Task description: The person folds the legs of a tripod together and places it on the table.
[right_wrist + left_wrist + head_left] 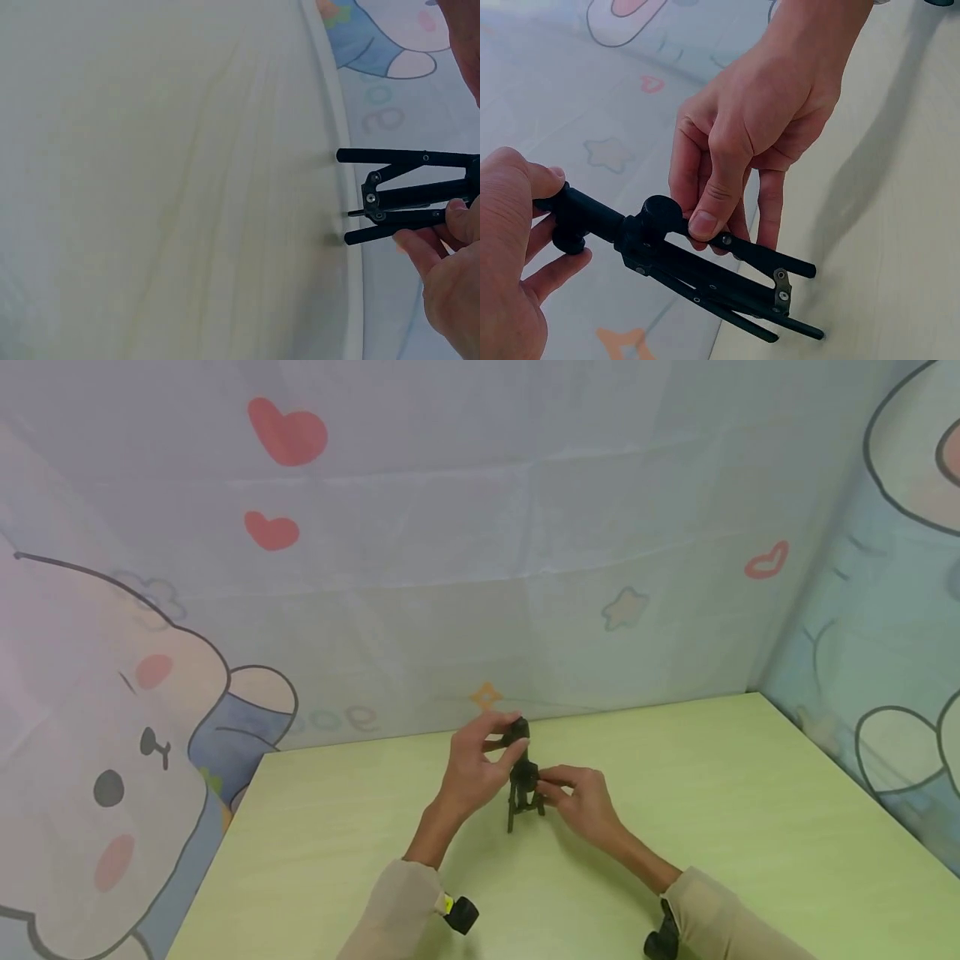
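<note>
A pale printed cloth (525,527) hung along the far side of the scene and ran down the left and right. Before it stretched a light green table (712,827), its far edge close to the cloth. A big cartoon animal (67,735) was printed on the left. Two beige sleeves (393,910) reached in from the near side.

The left hand (476,768) had its thumb and fingers drawn nearly together, pinching the top end of a small black tripod (524,775). The right hand (588,802), lower and to the right, pinched one of its legs (761,259) between thumb and fingers, just below a round knob. The tripod was between the two hands, over the far middle part of the table, its three legs pointing down and a little apart; whether the feet touched the tabletop I could not tell.

A red heart (288,433) showed high on the far cloth, left of the hands, with a smaller one below it. A small black camera (461,915) sat at each cuff. Smallest were the round knob (662,214) and a metal hinge (781,292) by the legs.
</note>
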`<state>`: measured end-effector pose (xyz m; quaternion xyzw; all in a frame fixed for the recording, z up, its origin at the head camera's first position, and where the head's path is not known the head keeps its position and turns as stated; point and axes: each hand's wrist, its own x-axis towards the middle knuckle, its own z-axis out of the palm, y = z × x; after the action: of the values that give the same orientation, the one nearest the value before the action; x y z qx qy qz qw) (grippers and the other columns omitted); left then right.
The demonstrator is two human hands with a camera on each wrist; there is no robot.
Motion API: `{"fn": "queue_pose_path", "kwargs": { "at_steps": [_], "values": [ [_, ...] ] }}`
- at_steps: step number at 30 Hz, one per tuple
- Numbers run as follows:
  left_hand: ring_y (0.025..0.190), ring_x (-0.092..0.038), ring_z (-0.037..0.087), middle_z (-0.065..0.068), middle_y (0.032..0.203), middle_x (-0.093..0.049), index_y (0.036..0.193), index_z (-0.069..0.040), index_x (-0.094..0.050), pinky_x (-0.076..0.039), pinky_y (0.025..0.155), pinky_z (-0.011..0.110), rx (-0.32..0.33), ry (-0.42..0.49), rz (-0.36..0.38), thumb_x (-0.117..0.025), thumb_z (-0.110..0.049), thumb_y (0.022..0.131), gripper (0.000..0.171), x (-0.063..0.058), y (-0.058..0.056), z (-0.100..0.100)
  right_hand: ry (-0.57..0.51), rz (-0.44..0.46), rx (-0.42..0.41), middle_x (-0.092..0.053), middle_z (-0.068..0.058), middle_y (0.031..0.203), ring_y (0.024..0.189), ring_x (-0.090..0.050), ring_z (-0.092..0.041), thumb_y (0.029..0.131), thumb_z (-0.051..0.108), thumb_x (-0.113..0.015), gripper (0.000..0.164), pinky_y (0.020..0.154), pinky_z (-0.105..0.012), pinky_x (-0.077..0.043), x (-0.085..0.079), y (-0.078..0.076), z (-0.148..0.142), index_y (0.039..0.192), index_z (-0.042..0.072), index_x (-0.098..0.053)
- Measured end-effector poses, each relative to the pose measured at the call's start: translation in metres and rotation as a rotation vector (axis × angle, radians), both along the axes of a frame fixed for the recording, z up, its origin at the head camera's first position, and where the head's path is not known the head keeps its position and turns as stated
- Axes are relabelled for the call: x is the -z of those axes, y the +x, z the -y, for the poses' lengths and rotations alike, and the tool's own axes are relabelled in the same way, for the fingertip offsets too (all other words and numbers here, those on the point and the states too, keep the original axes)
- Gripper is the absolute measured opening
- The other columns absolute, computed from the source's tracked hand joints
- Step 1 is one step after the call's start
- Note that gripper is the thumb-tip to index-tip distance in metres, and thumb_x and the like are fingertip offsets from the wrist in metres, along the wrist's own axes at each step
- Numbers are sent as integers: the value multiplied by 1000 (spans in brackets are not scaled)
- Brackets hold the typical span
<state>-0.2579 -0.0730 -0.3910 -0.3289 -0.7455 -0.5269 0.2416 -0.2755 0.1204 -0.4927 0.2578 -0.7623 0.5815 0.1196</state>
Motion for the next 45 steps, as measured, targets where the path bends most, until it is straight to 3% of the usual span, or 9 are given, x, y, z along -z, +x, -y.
{"fn": "queue_pose_path", "kwargs": {
  "at_steps": [3,11,18,25,35,40,45],
  "values": [
    [97,-70,42,25,108,-69,118,10,-67,-61,77,58,-2,-1,-5,-74,13,89,30,-1,2,-1,-7,11,-23,-77,-16,100,93,-76,-33,95,-2,-72,14,74,-32,-63,-1,0,-1,107,-3,-78],
    [97,-71,40,23,110,-71,116,10,-67,-63,76,51,-14,-15,-7,-75,12,88,29,-4,3,2,191,-40,-26,-78,-1,100,93,-75,-17,98,3,-71,12,79,-30,-62,-10,-2,-6,105,10,-78],
    [95,-71,39,24,107,-71,115,10,-67,-63,74,51,2,-22,-23,-76,13,87,29,-5,2,3,192,0,-22,-78,-7,97,87,-77,-24,98,2,-71,10,73,-28,-62,-11,-3,-5,103,6,-79],
    [103,-71,24,9,115,-72,123,-4,-68,-63,80,34,-12,-48,0,-78,-4,93,31,27,-27,8,222,6,-61,-78,-7,100,89,-77,-23,100,4,-69,11,74,-29,-61,-11,-8,-9,104,9,-79],
    [120,-66,24,6,131,-68,142,-10,-62,-55,101,40,15,10,68,-75,-9,97,46,43,-22,16,307,-94,-108,-78,0,95,87,-74,-14,95,7,-77,8,74,-32,-61,-6,-15,-11,102,6,-79],
    [120,-65,32,6,136,-64,148,-18,-56,-55,100,46,5,-10,192,-75,-11,98,54,61,-14,24,323,-83,-118,-78,-1,93,85,-74,-15,93,4,-77,8,74,-33,-61,-3,-16,-11,101,3,-78],
    [113,-67,37,17,131,-63,145,-12,-55,-59,94,38,-10,-47,326,-72,-10,99,50,84,-6,28,348,-79,-105,-78,-2,91,83,-74,-14,93,5,-78,6,74,-31,-61,2,-17,-14,99,4,-78]
  ]
}}
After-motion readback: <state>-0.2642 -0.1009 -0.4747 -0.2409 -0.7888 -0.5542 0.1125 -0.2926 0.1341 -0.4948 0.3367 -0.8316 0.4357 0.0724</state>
